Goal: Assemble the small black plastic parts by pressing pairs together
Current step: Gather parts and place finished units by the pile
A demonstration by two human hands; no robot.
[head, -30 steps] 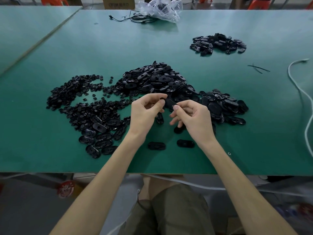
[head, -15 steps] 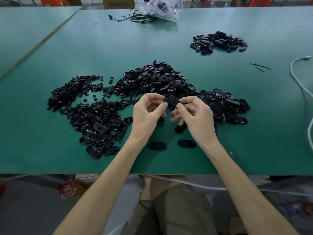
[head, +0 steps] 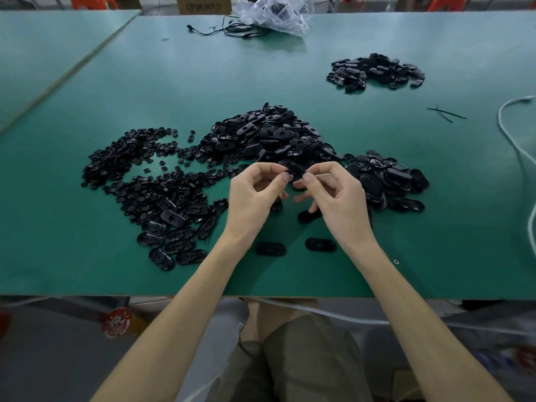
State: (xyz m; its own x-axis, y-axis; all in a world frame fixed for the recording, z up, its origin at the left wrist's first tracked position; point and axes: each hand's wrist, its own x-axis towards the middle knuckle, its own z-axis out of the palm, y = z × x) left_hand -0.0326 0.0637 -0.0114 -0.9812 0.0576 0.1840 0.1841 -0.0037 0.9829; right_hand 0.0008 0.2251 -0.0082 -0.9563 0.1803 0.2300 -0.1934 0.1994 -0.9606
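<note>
My left hand (head: 255, 195) and my right hand (head: 336, 195) meet above the green table (head: 290, 68), and together they pinch one small black oval part (head: 295, 169) between thumbs and forefingers. A big heap of black oval shells (head: 266, 134) lies just behind my hands. To the left spreads a scatter of tiny round black pieces (head: 130, 163). More oval shells (head: 388, 181) are piled to the right. Three loose ovals (head: 269, 248) (head: 320, 244) (head: 309, 216) lie on the table under my wrists.
A separate pile of black parts (head: 377, 71) sits at the far right. A crumpled clear plastic bag (head: 275, 13) and black wires (head: 229, 30) lie at the far edge. A white cable (head: 513, 140) runs along the right side. Thin black strips (head: 445, 113) lie near it.
Both hands have turned the held part, and the thumbs now face each other over it. The hands stay in the same spot above the table.
</note>
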